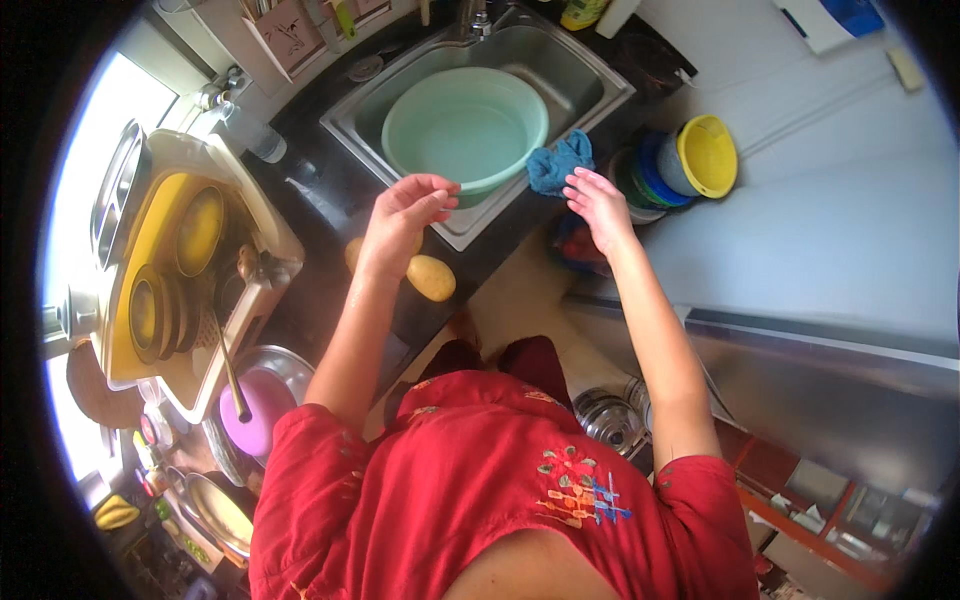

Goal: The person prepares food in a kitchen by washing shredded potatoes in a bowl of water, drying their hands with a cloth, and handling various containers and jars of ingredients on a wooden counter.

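My left hand (412, 214) hovers by the near rim of a pale green plastic basin (465, 127), fingers loosely curled and nothing seen in it. The basin sits in a stainless steel sink (574, 67) and looks to hold water. Below that hand, a potato (431, 278) lies on the black countertop (322, 292), with more potatoes partly hidden behind my wrist. My right hand (600, 206) is raised with its fingers apart, holding nothing. Closest to it is a blue cloth (556, 163) draped at the counter edge; whether they touch I cannot tell.
On the left stands a dish rack (281, 232) with bowls and plates. A clear plastic bottle (255, 133) is behind it. A pink bowl (257, 412) rests nearer me. To the right are stacked buckets with a yellow tub (706, 156). A faucet (480, 26) rises behind the sink.
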